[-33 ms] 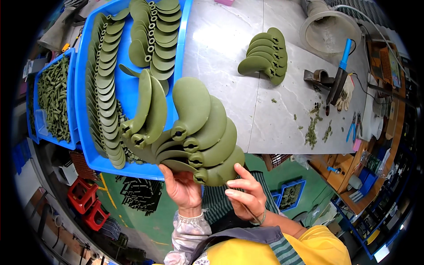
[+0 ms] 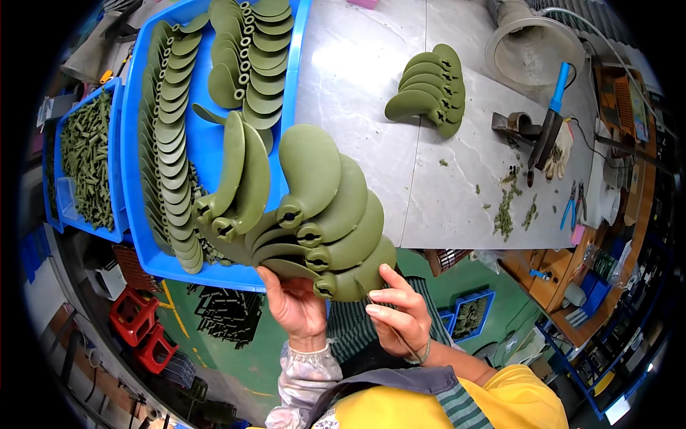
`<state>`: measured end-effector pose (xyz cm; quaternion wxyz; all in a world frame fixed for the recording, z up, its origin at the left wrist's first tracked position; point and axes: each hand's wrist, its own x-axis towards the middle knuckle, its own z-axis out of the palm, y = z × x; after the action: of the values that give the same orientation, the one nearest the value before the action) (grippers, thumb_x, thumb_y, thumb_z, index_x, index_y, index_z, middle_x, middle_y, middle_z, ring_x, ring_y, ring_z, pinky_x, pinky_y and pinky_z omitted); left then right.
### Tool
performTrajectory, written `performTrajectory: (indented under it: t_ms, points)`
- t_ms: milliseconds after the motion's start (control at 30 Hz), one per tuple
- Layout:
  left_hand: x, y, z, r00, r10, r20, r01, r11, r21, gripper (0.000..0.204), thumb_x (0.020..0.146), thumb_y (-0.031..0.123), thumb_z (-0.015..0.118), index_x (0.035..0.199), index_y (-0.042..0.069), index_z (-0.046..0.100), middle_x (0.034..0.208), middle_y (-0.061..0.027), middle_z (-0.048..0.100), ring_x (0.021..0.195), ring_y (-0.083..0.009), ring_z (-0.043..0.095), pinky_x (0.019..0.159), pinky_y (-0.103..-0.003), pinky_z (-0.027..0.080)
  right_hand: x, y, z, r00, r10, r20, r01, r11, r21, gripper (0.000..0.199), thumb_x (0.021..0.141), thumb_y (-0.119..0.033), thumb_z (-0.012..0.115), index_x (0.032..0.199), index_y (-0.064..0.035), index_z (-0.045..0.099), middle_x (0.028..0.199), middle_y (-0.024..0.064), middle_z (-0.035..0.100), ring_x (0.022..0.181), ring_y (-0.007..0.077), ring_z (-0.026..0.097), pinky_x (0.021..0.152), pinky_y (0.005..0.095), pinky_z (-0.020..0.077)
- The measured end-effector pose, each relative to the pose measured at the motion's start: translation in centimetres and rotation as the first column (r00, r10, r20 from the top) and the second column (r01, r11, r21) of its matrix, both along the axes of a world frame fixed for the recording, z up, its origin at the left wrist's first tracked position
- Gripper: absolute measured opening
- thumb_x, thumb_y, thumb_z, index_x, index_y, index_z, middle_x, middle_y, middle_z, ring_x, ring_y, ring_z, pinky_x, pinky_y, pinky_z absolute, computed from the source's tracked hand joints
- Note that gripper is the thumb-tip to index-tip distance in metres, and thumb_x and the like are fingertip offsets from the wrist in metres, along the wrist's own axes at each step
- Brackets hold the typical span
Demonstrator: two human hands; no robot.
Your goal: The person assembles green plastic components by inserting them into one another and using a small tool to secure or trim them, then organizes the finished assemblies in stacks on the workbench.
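Note:
Several olive-green plastic propellers (image 2: 311, 171), nested in a fanned row with slotted hubs, are held up in front of me. My left hand (image 2: 296, 311) grips this stack from below, its thumb against the near blades and its other fingers hidden behind them. At the stack's lower right, my right hand (image 2: 404, 314) has its fingers curled close to the nearest blade. Something thin and dark runs between those fingers toward the blade edge; its kind cannot be made out. A similar nested set of propellers (image 2: 432, 89) lies on the grey table (image 2: 357, 64).
A blue bin (image 2: 304, 43) holds rows of propellers; a smaller blue bin (image 2: 118, 143) holds short green pieces. A blue-handled tool (image 2: 557, 93), pliers (image 2: 572, 207), a glove (image 2: 559, 157) and green scraps (image 2: 506, 207) lie on the right. Red stools (image 2: 132, 314) stand lower left.

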<state>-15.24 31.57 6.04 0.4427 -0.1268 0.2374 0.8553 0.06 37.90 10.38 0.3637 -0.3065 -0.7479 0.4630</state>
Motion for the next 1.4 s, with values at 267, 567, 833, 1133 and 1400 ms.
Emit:
performTrajectory:
  t_ms: [267, 567, 833, 1133, 1400]
  points:
    - [-0.2, 0.2, 0.1, 1.0, -0.016, -0.011, 0.017, 0.997, 0.076, 0.049, 0.109, 0.038, 0.048, 0.147, 0.008, 0.05, 0.148, -0.0083, 0.056, 0.132, -0.024, 0.055, 0.116, -0.045, 0.041, 0.1, -0.1, -0.1, 1.0, 0.005, -0.021, -0.005, 1.0, -0.014, 0.034, 0.082, 0.005, 0.078, 0.113, -0.0045, 0.068, 0.116, 0.0143, 0.066, 0.123, 0.049, 0.061, 0.1, 0.0517, 0.0559]
    - [-0.3, 0.2, 0.1, 0.999, -0.032, 0.019, 0.029, 0.993, 0.115, 0.049, 0.109, 0.038, 0.048, 0.147, 0.008, 0.05, 0.148, -0.0079, 0.056, 0.133, -0.0242, 0.054, 0.118, -0.046, 0.039, 0.1, -0.1, -0.2, 0.999, -0.024, -0.036, 0.022, 0.999, -0.035, 0.036, 0.082, 0.004, 0.079, 0.115, -0.0054, 0.068, 0.118, 0.0134, 0.065, 0.123, 0.0474, 0.061, 0.1, 0.0506, 0.0562]
    - [-0.1, 0.1, -0.3, 0.999, -0.027, 0.04, 0.024, 0.996, 0.082, 0.047, 0.108, 0.038, 0.049, 0.145, 0.008, 0.053, 0.146, -0.0076, 0.058, 0.132, -0.024, 0.055, 0.119, -0.048, 0.037, 0.5, 0.3, 0.0, 0.998, 0.045, -0.042, -0.044, 0.999, 0.01, 0.039, 0.081, 0.005, 0.079, 0.116, -0.006, 0.067, 0.12, 0.0129, 0.065, 0.127, 0.0463, 0.058, 0.101, 0.0521, 0.0551]
    - [0.5, 0.7, 0.3, 0.998, -0.017, 0.057, 0.013, 0.997, 0.072, 0.046, 0.108, 0.037, 0.05, 0.143, 0.008, 0.055, 0.145, -0.0077, 0.059, 0.132, -0.0243, 0.056, 0.119, -0.048, 0.037, 1.0, 0.1, -0.1, 0.999, 0.019, -0.028, -0.019, 1.0, 0.015, 0.038, 0.081, 0.006, 0.079, 0.115, -0.0045, 0.067, 0.12, 0.0134, 0.064, 0.125, 0.0467, 0.06, 0.1, 0.0511, 0.0563]
    - [0.9, 1.0, 0.3, 0.996, -0.002, 0.084, -0.005, 0.997, 0.08, 0.046, 0.108, 0.036, 0.05, 0.143, 0.007, 0.055, 0.145, -0.0085, 0.058, 0.132, -0.0244, 0.056, 0.119, -0.047, 0.038, 1.2, 0.3, -0.1, 0.999, 0.029, -0.019, -0.029, 0.999, 0.025, 0.037, 0.08, 0.006, 0.079, 0.114, -0.0044, 0.069, 0.119, 0.0143, 0.063, 0.123, 0.0455, 0.061, 0.099, 0.0518, 0.0565]
